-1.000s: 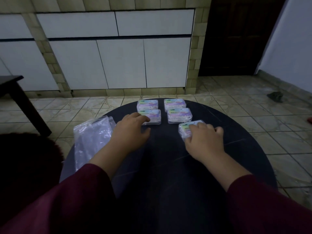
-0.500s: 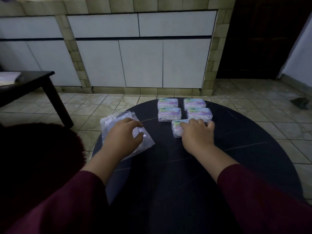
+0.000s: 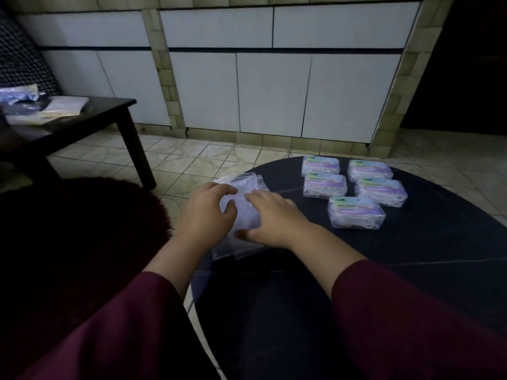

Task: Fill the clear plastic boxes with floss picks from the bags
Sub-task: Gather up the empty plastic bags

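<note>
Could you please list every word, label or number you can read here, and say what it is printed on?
None can be read.
Clear plastic boxes: each of the five carries a coloured label with print, too small and blurred to read.
Plastic bags: no print visible.
</note>
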